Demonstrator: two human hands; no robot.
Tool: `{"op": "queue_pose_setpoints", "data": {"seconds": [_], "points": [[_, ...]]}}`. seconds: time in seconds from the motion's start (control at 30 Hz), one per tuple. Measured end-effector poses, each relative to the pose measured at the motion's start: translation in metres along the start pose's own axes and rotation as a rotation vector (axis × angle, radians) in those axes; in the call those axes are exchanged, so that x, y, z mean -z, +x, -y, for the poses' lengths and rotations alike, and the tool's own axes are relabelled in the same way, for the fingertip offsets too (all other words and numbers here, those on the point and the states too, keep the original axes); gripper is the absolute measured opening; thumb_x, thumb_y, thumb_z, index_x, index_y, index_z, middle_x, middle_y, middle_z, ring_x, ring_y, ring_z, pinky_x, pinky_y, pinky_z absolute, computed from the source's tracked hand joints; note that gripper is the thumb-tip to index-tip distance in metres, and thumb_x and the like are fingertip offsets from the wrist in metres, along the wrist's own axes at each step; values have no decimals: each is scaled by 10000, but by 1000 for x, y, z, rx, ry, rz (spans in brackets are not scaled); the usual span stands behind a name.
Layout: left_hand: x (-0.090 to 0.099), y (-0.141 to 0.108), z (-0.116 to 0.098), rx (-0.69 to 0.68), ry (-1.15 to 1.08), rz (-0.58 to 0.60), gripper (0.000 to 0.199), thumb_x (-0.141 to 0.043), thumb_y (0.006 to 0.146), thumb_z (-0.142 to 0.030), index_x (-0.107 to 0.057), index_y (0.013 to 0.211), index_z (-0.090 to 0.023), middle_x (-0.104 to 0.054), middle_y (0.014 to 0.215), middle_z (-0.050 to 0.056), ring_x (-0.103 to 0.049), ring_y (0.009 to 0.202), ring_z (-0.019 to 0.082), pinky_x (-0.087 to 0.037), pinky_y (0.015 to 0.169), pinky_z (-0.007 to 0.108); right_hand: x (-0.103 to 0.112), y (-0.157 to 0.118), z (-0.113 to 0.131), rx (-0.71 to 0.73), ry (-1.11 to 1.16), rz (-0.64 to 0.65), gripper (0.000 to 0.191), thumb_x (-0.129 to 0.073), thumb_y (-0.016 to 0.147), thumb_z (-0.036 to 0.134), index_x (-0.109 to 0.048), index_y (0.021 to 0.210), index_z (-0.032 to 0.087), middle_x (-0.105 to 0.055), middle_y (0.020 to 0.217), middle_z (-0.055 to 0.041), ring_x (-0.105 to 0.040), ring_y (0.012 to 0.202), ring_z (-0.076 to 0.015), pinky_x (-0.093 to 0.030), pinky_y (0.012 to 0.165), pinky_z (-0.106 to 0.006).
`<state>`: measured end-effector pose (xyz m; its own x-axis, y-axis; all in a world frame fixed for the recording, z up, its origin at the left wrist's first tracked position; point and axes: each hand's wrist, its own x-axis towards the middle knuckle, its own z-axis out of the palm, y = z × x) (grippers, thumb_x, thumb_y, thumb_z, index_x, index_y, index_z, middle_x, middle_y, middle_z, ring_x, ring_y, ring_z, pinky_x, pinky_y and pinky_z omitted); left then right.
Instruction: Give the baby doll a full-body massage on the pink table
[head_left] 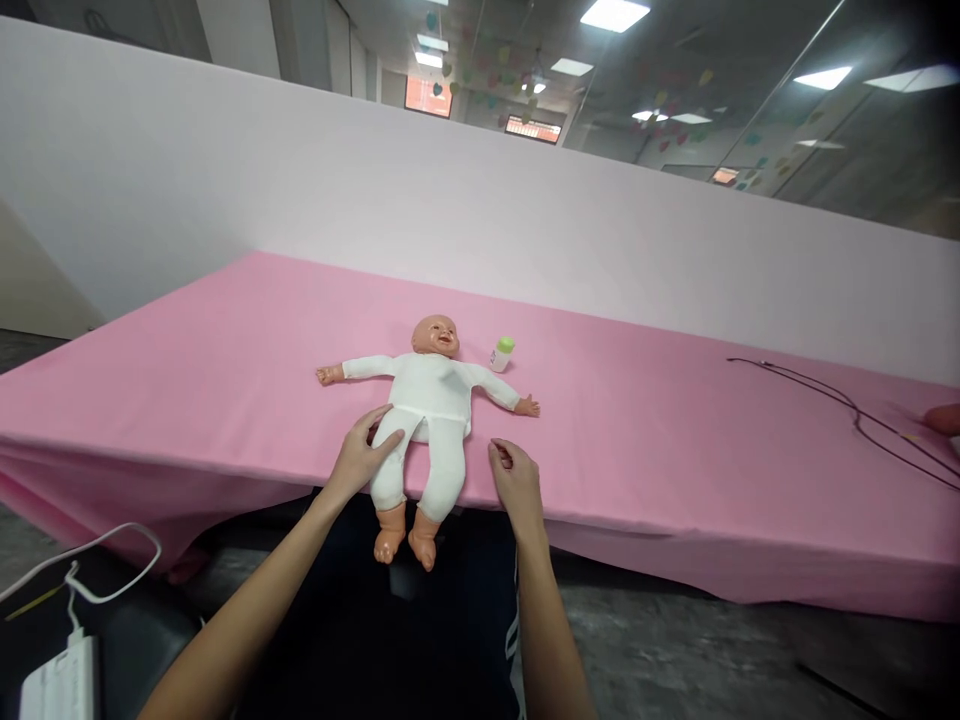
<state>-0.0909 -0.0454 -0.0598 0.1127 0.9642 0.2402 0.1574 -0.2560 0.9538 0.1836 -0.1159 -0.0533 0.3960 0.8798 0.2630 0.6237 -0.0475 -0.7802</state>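
A baby doll (431,390) in a white suit lies on its back on the pink-covered table (637,430), arms spread, its bare feet hanging past the front edge. My left hand (365,452) is at the doll's thigh on the left, thumb over the top and fingers along the outer side. To the right of the doll's legs, my right hand (515,468) rests on the cloth with its fingers curled together; whether anything is inside them is hidden. A small bottle (502,355) with a green cap stands beside the doll's head.
Thin dark cables (825,390) lie on the table at the right, near part of another person's hand (942,419). A white power strip (64,680) with a cable is at the lower left. A white partition (480,220) borders the table's back.
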Motion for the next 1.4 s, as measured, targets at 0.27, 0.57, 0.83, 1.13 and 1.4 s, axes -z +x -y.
{"op": "queue_pose_setpoints", "data": {"seconds": [0.27,0.57,0.83,1.13,1.4], "points": [[0,-3,1,-76,72,-17,520,-675,909,-447,-623,1363,-199,-655,1387,116,-616,1272,286,-478,1098,440,-13,-5,-1,95,-312,-46,323,-455,978,370,-745,1006,230,-723,1089,-79,-641,970,-226,-430,720,-310],[-1,-4,0,-147,154,-51,463,-627,951,-439,-639,1339,-188,-684,1331,114,-637,1227,283,-506,1050,427,-15,-8,4,101,-343,-99,295,-457,985,332,-727,932,225,-728,1043,-54,-632,929,-207,-379,687,-303],[-3,-7,-2,-142,167,-47,438,-606,968,-436,-618,1341,-206,-665,1359,106,-613,1266,280,-480,1096,442,-13,-8,4,72,-338,-145,323,-435,990,360,-707,893,216,-728,984,-62,-638,864,-200,-363,666,-300],[-4,-9,4,-131,181,-19,452,-577,994,-453,-577,1388,-232,-618,1430,97,-564,1346,275,-440,1160,450,-11,-8,0,41,-312,-146,359,-409,988,425,-672,861,218,-733,961,-88,-638,826,-220,-380,662,-304],[-3,-12,8,-100,200,6,468,-555,1003,-451,-557,1424,-246,-597,1466,95,-547,1375,284,-428,1179,472,-10,-8,-3,22,-313,-138,360,-416,986,448,-674,876,223,-741,986,-85,-668,826,-225,-422,655,-303]]}}
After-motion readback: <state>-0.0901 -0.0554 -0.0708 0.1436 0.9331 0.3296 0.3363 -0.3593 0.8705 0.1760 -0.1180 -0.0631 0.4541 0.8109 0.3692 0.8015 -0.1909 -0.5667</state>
